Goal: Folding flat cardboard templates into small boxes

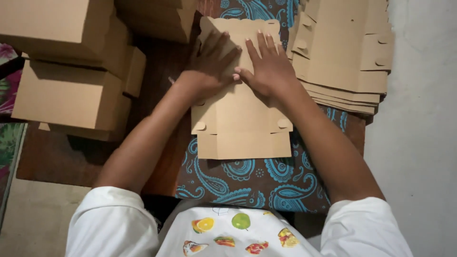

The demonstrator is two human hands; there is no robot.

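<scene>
Under both our palms lies the flat cardboard blank (240,119), long axis running away from us; left hand (209,66) and right hand (269,66) press with fingers spread flat.

A flat brown cardboard blank (240,121) is spread on a brown cloth with blue paisley patterning (247,183). Both hands are pressed palm-down on the far half of the blank: the left hand (212,66) with fingers spread toward the far edge, the right hand (269,66) just beside it, thumb touching the left hand. A stack of flat blanks (345,57) is seen at the far right. Assembled cardboard boxes (71,62) are piled at the left. A white shirt with fruit prints (238,233) is visible at the near edge.
</scene>
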